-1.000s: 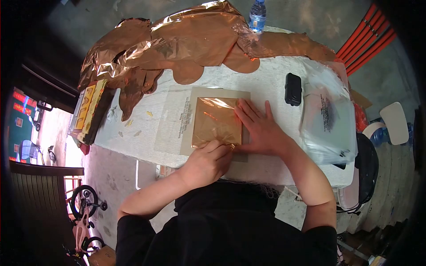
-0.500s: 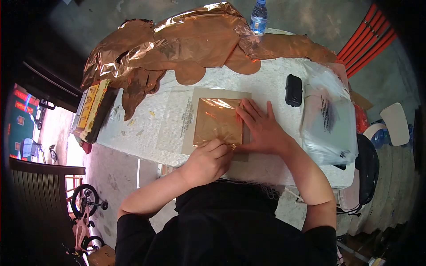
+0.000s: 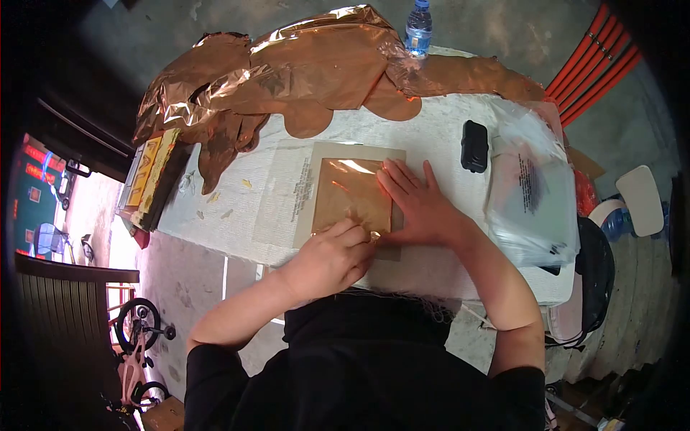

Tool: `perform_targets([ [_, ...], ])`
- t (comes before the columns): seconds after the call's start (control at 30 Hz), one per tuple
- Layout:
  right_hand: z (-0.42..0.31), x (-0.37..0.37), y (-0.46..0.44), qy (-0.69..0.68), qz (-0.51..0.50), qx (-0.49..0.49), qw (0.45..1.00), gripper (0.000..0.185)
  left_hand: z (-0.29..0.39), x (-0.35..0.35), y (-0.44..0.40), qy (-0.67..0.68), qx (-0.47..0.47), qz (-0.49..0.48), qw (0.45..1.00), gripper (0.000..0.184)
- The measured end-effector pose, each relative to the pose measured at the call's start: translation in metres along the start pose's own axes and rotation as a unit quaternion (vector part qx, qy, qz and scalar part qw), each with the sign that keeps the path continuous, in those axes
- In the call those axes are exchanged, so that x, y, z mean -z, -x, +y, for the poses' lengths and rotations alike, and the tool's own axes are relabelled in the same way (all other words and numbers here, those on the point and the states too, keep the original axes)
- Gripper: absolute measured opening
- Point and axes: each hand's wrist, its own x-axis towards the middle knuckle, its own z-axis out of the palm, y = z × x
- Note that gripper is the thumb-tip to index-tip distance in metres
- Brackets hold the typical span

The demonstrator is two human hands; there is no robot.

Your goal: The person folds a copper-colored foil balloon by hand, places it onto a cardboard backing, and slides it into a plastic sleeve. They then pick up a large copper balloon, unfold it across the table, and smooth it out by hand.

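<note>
Left hand (image 3: 334,255): its fingers are bent together at the near edge of the foil (image 3: 346,190); whether they pinch it, I cannot tell.
Right hand (image 3: 424,210): it lies flat, the fingers a little apart and the thumb spread, touching the right edge of the foil.
Foil: it is a copper-coloured square, lying on the board (image 3: 359,150), on the white table (image 3: 442,136) before the person.
Bags (image 3: 528,194): clear, stacked at the right.
Case (image 3: 474,146): black, just beside the bags.
Sheets (image 3: 316,75): copper-coloured, spread along the far side.
Bottle (image 3: 419,30): upright, by the sheets.
</note>
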Motion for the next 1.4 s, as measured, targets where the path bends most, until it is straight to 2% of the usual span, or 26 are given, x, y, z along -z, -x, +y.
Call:
perform_targets([
  [0.17,-0.001,0.0,-0.002,0.013,-0.01,-0.004,1.0,0.115,-0.01,0.012,-0.004,0.038,-0.011,-0.03,0.999,0.022],
  [0.23,-0.001,0.0,-0.003,-0.003,-0.02,-0.01,1.0,0.116,-0.021,0.019,-0.009,0.134,0.024,-0.064,0.989,0.032],
  [0.27,-0.001,0.002,-0.003,-0.002,-0.02,-0.011,1.0,0.116,-0.029,0.018,-0.014,0.133,0.023,-0.063,0.989,0.032],
  [0.33,-0.004,0.007,-0.002,-0.019,-0.037,-0.015,0.999,0.118,-0.048,0.011,-0.021,-0.033,0.092,0.059,0.994,0.05],
  [0.37,-0.005,0.008,-0.002,-0.019,-0.039,-0.013,0.999,0.118,-0.057,0.007,-0.024,-0.032,0.094,0.06,0.993,0.05],
  [0.43,-0.004,0.008,-0.003,-0.007,-0.048,-0.017,0.999,0.118,-0.07,0.002,-0.031,-0.127,0.073,0.006,0.989,0.065],
  [0.53,-0.003,0.008,-0.001,-0.014,-0.041,-0.014,0.999,0.119,-0.075,0.0,-0.037,-0.12,0.095,-0.053,0.987,0.07],
  [0.77,-0.006,0.012,-0.002,-0.016,-0.052,-0.026,0.998,0.119,-0.079,-0.009,-0.032,-0.165,0.091,-0.028,0.982,0.072],
  [0.93,-0.003,0.01,0.002,-0.021,-0.043,-0.024,0.999,0.12,-0.08,-0.006,-0.032,-0.12,0.084,-0.012,0.989,0.07],
  [1.07,-0.001,0.009,0.001,-0.018,-0.044,-0.015,0.999,0.121,-0.072,-0.006,-0.028,-0.134,0.086,0.031,0.987,0.068],
  [1.13,-0.001,0.011,0.0,-0.016,-0.056,-0.02,0.998,0.121,-0.06,-0.007,-0.023,-0.091,0.106,-0.006,0.99,0.068],
  [1.4,0.0,0.012,-0.001,-0.011,-0.067,-0.012,0.998,0.12,-0.044,-0.013,-0.021,-0.076,0.118,-0.007,0.99,0.064],
])
